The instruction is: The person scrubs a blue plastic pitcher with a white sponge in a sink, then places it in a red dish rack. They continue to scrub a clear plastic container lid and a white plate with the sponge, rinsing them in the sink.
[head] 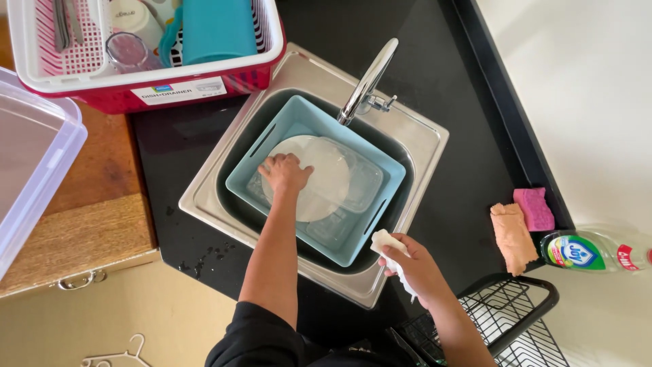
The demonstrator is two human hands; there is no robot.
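Note:
A light blue square basin (380, 217) sits inside the steel sink (204, 197). In it lies a round white plate (324, 170) over clear plastic containers (363, 187). My left hand (285, 173) rests on the plate's left rim, fingers closed over its edge. My right hand (411, 265) hovers at the sink's front right corner, gripping a crumpled white cloth (384, 242). The chrome tap (367, 81) arches over the basin from the back.
A red and white dish drainer (146, 88) with cups and a teal jug stands at the back left. A clear storage box (30, 156) lies at the left. Pink and orange sponges (523, 221), a dish soap bottle (594, 250) and a black wire rack (516, 319) are on the right.

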